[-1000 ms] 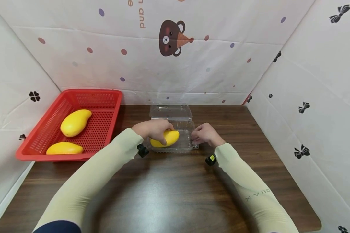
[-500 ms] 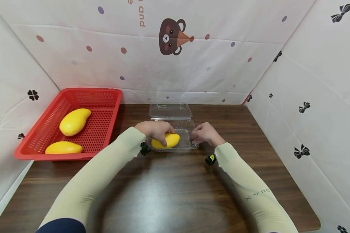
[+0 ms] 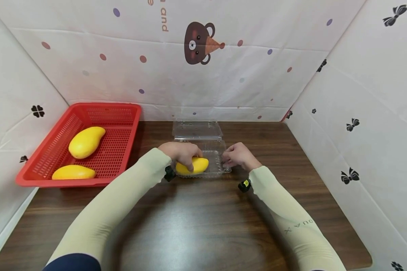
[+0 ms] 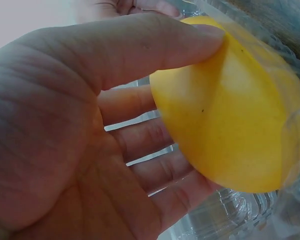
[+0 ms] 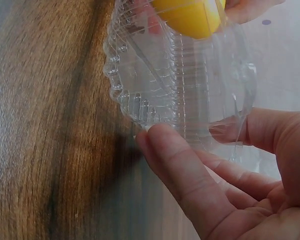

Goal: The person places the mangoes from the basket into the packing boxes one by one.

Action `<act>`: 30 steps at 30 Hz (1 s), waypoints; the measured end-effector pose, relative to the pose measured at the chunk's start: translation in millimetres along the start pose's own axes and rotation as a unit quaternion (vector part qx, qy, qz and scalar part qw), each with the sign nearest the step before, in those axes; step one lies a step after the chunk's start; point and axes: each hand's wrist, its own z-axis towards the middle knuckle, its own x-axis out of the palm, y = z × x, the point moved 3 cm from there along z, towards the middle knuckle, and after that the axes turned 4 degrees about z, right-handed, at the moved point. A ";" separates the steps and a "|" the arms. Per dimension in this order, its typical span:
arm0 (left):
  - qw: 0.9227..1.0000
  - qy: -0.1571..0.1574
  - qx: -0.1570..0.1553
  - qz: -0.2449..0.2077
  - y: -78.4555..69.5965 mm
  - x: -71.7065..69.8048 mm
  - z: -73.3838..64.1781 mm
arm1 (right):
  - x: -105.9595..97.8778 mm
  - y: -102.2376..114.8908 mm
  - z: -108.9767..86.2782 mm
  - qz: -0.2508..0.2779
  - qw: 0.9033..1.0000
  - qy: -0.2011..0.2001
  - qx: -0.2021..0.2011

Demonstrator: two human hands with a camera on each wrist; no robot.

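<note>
A yellow mango (image 3: 198, 165) lies in the left part of a clear plastic clamshell box (image 3: 214, 160), whose lid (image 3: 197, 130) is folded back towards the wall. My left hand (image 3: 183, 152) grips the mango, thumb on one side and fingers around the other, as the left wrist view shows with the mango (image 4: 235, 110) against the clear wall. My right hand (image 3: 239, 156) pinches the box's right wall. In the right wrist view, the thumb is on one side of that plastic box (image 5: 190, 85) and the fingertips (image 5: 162, 134) on the other.
A red plastic basket (image 3: 132, 146) stands at the left with two mangoes, one mango (image 3: 87, 142) at the back and one mango (image 3: 74, 172) at the front. Patterned white walls enclose the brown wooden table (image 3: 196, 226) at the back and sides.
My left hand has lowered the mango slightly into the box, towards the front. My right hand has stayed on the box's right wall.
</note>
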 end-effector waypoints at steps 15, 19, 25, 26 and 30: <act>1.000 0.011 -0.005 0.019 -3.8 1.5 1.7 | 0.7 -0.7 -1.1 0.006 1.000 -0.003 -0.001; 0.999 0.012 -0.018 0.024 -3.9 4.1 0.6 | 0.7 -1.3 -0.8 0.006 1.000 -0.001 0.001; 0.999 0.003 -0.019 0.036 -5.3 4.3 -0.1 | 1.0 -1.7 0.1 0.008 1.000 0.002 0.002; 0.999 0.002 -0.017 0.038 -5.0 4.4 -0.1 | 1.1 -1.5 0.1 0.008 1.000 0.001 0.002; 0.999 0.005 -0.007 0.033 -3.2 4.6 -0.3 | 1.1 -0.3 -0.7 0.009 1.000 0.000 0.000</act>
